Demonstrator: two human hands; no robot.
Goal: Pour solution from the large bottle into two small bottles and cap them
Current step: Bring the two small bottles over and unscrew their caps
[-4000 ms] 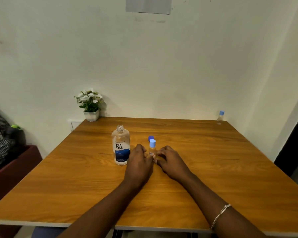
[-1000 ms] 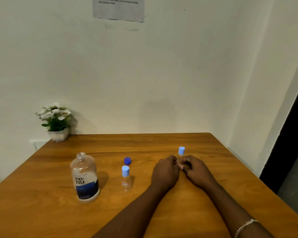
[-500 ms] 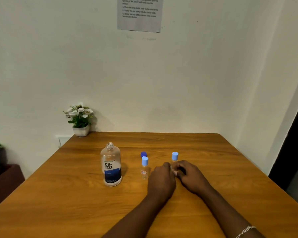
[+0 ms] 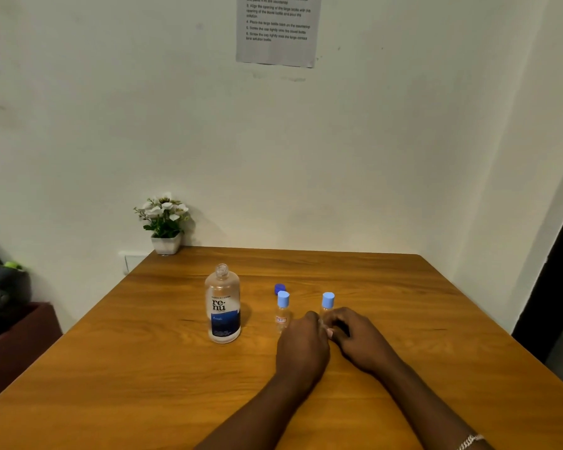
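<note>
— Wooden table (image 4: 143,368): where do the bottles stand on it?
— Your large bottle (image 4: 222,306) stands upright left of centre, long axis vertical, open mouth pointing up. A dark blue cap (image 4: 278,288) lies just behind the first small bottle (image 4: 282,311), which is upright and capped in light blue. The second small bottle (image 4: 327,302), also upright and capped, stands just beyond your knuckles.
— And my hands?
— Your left hand (image 4: 303,345) and right hand (image 4: 359,339) curl together at its base. Whether they pinch it, I cannot tell.
</note>
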